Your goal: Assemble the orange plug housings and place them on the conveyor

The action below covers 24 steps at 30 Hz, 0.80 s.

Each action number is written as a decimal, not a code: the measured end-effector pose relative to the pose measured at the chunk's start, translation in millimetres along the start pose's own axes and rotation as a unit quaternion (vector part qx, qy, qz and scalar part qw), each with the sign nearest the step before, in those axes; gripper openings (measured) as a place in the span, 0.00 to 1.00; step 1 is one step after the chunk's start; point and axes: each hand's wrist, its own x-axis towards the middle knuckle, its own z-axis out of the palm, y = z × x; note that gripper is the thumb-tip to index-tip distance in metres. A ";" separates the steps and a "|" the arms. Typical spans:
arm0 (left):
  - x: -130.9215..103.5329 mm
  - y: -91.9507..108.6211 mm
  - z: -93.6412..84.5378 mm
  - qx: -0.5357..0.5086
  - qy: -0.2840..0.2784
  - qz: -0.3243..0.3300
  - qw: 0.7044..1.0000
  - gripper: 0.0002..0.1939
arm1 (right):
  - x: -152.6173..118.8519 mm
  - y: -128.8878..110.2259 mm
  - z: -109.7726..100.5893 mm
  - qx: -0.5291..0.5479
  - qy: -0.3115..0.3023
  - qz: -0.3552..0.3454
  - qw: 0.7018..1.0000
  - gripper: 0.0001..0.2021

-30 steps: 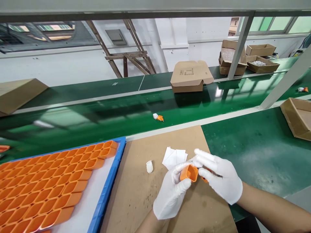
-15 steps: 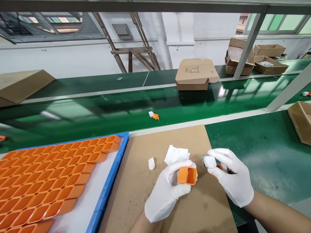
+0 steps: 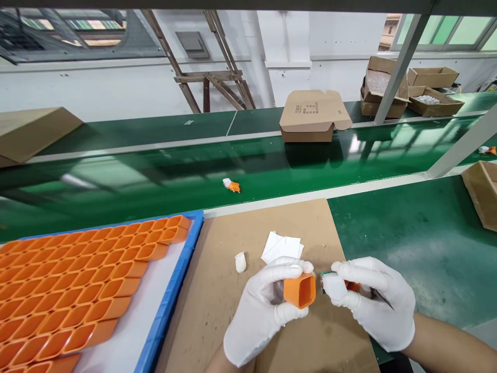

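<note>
My left hand [image 3: 256,316], in a white glove, is closed around an orange plastic shell [image 3: 294,291], whose squarish open end faces right and toward me. Gripped in my white-gloved right hand [image 3: 382,305] is a small circuit-board assembly [image 3: 334,288] with a white wrap, a green board edge and some orange behind it. A small gap separates it from the shell's opening. Both hands are above a brown cardboard sheet [image 3: 209,290]. On that sheet lie some white paper squares [image 3: 281,246] and a small white piece [image 3: 240,262].
At left, a blue-rimmed tray [image 3: 182,274] holds rows of orange shells [image 3: 89,290]. Beyond the cardboard runs a green conveyor belt [image 3: 174,184] carrying a white-and-orange part [image 3: 232,185]. Cardboard boxes [image 3: 314,114] stand behind it; another box [image 3: 483,191] is at right, near a metal post [image 3: 462,140].
My right hand has lowered the circuit-board assembly level with the shell, and the gap looks smaller. The shell has tilted slightly. The white-and-orange part on the belt has shifted left.
</note>
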 end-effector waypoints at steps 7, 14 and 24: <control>-1.3 0.6 1.3 0.042 0.021 -0.074 0.996 0.22 | 0.6 -1.8 -1.2 0.018 -0.022 -0.017 0.999 0.25; -0.8 2.8 5.1 0.042 0.006 -0.061 0.997 0.23 | -1.8 1.4 0.1 0.015 -0.075 -0.023 0.997 0.27; 1.0 4.0 2.8 0.105 0.000 -0.037 0.994 0.19 | 4.5 -0.4 -0.9 -0.064 -0.113 -0.048 0.990 0.28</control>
